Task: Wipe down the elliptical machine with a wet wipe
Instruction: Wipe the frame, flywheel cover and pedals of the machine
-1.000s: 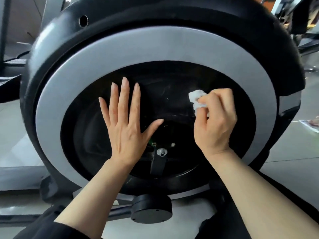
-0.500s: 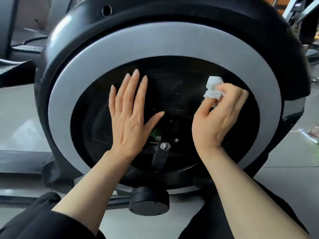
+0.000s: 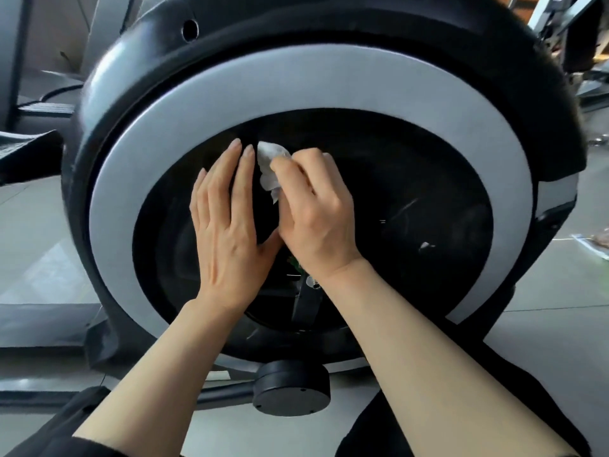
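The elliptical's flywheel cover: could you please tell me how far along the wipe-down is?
Done: hard to confirm; the black disc shows streaks at its right. In hand: the right hand grips the wet wipe against the disc's upper middle, while the left hand rests flat beside it. Left, seemingly: the grey ring and outer black housing.

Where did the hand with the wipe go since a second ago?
The right hand, gripping the white wipe, slid left across the black disc until it came close beside the left hand. Nothing was picked up or let go. The left hand stayed flat on the disc, fingers straight.
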